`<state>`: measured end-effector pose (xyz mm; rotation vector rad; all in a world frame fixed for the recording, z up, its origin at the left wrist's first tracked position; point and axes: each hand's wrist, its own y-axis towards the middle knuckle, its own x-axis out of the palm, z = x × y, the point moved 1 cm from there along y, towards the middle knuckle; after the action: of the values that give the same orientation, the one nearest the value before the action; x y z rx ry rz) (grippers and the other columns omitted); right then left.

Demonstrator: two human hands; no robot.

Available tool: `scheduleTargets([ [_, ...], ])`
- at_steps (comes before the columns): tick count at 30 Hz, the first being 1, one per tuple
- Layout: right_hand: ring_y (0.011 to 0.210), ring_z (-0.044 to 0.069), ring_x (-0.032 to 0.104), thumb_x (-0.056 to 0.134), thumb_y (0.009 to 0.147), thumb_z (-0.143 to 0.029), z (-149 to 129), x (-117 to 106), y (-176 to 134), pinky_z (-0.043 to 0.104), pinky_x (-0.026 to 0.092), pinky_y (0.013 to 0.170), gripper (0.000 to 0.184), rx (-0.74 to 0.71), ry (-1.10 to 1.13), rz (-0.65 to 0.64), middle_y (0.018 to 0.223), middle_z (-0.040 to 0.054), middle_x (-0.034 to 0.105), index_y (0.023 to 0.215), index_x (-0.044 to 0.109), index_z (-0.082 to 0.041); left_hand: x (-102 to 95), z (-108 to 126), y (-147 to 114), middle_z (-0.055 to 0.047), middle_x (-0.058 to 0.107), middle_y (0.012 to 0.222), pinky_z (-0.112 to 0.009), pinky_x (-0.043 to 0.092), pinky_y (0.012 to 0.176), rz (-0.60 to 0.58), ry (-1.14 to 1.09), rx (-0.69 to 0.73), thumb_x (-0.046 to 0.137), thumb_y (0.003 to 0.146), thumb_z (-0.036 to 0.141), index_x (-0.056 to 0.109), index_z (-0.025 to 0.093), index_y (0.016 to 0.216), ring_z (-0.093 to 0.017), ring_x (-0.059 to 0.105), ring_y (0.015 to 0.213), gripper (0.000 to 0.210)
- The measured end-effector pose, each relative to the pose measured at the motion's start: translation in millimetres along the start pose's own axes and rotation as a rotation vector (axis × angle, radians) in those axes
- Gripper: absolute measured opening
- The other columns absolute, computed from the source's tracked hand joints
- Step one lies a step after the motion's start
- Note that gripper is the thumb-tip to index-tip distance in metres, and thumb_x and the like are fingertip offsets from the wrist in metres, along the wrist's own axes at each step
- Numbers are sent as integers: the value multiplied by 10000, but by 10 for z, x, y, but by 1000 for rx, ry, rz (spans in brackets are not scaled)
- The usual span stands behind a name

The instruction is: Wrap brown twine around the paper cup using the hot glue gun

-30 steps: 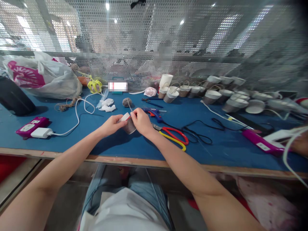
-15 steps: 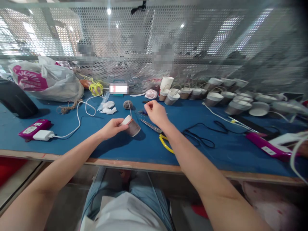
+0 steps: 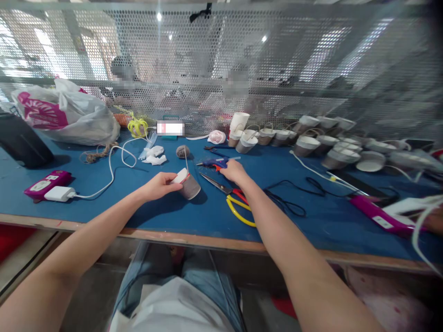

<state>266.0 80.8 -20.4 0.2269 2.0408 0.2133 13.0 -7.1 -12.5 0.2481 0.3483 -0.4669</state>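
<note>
Jutting from pinched left fingers (image 3: 175, 186) is a cup (image 3: 191, 187); right fingers (image 3: 228, 171) clasp a glue-gun (image 3: 209, 163).

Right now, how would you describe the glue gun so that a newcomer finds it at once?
On the blue table, find the person's right hand. By its fingers is the glue gun, just beyond the scissors. Its blue body and orange-red trigger set it apart from their yellow and red handles.

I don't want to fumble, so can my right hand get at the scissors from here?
Probably yes: the scissors lie close by, with nothing seen resting on them, though your right forearm hides part of them. Your right hand is at the glue gun, so it would likely need to come away first.
</note>
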Motion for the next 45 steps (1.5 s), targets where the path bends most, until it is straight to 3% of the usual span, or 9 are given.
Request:
scheduleTargets([
  [5,617,148,601,578,714,-150,-240,-248,-202,261,467,546,263,78,315,-15,798,76,639,970,542,-103,-23,-24,7,44,458,552,-207,287,529,28,-17,10,605,655,378,561,113,643,-86,387,547,269],
  [8,458,95,528,553,724,-191,-421,-389,-399,214,427,452,77,25,506,-129,588,13,590,771,564,-131,-40,-59,19,39,478,565,-209,297,537,50,-29,16,607,656,379,566,112,657,-89,401,552,270],
  [13,378,69,467,556,721,-216,-608,-529,-635,184,375,379,74,-38,637,-273,494,-13,546,712,557,-143,-75,-124,53,25,522,607,-218,323,567,108,-54,17,599,667,381,577,110,703,-95,424,571,275],
  [19,336,65,441,565,716,-206,-677,-624,-774,180,371,371,117,-95,548,-411,401,-29,509,618,559,-142,-81,-180,78,11,551,619,-232,345,585,148,-85,-9,610,653,402,591,104,733,-111,462,581,309],
  [25,349,63,443,539,744,-250,-712,-618,-836,174,384,378,163,-132,445,-458,407,-37,496,621,546,-142,-71,-189,82,16,557,637,-233,354,613,154,-112,-26,615,636,423,588,106,753,-111,469,598,339],
  [36,339,77,480,486,761,-287,-798,-565,-930,180,410,378,206,-199,260,-414,428,-12,529,625,544,-143,-55,-161,90,24,554,621,-224,362,596,145,-130,-42,624,632,425,579,106,721,-102,460,586,335],
  [45,336,89,499,483,753,-311,-817,-548,-977,190,423,394,313,-244,144,-354,414,6,545,469,460,-180,-54,-154,98,36,510,605,-206,326,561,150,-105,-27,606,653,373,570,103,704,-85,412,569,277],
])
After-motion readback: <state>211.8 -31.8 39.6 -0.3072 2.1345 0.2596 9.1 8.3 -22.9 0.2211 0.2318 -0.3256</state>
